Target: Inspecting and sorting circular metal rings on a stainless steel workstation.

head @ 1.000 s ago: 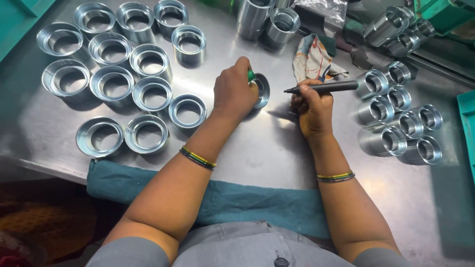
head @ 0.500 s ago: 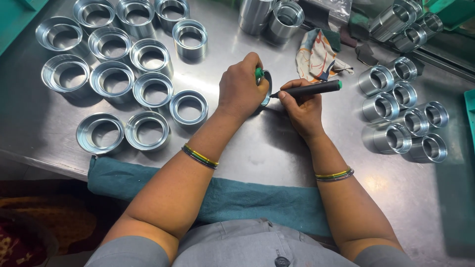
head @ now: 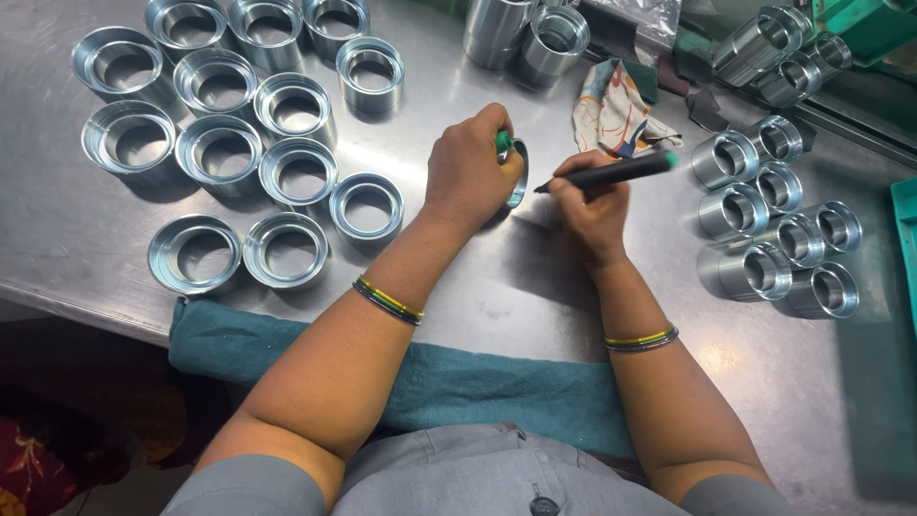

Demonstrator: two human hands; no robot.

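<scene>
Your left hand (head: 468, 167) clamps a metal ring (head: 517, 174) on edge at the counter's (head: 86, 248) centre, with a green cap pinched at its 11 o'clock. Your right hand (head: 590, 205) grips a black marker (head: 611, 172), tip just beside the ring at 3 o'clock. The ring could roll if your grip eases, smearing the mark, I judge. A crinkled clear bag (head: 650, 14) lies at 12 o'clock; a green box (head: 874, 24) sits at 1 o'clock.
</scene>
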